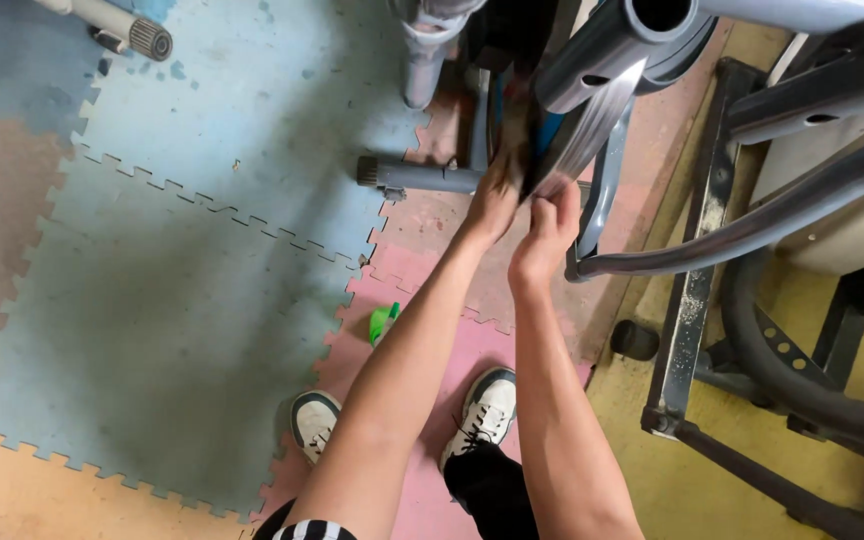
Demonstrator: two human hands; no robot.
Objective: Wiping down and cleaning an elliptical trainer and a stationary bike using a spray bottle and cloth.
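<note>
Your left hand (493, 200) presses against a dark, blurred cloth-like thing (515, 130) bunched against the grey frame of the exercise machine (602, 45); the fingers are wrapped over it, though how tightly you cannot tell through the blur. Your right hand (550, 222) sits just beside the left, closed into a fist around the lower end of a shiny, streaked strip (592, 125) that runs up and away from the grip toward the open grey tube end (motion smears it, so its material is unclear). The two hands nearly touch, thumbs toward each other.

Just left of your left hand, a short grey bar (417, 176) with a ribbed end cap juts out sideways from the machine. Right of your right hand a curved dark grey rail (752, 225) sweeps off over a dusty black floor frame (690, 290). Well below the grip, beside your left forearm, a green spray bottle (383, 322) lies on the pink foam mat (422, 270), near your white sneakers (487, 410). Blue puzzle mats (182, 300) spread out far to the left.
</note>
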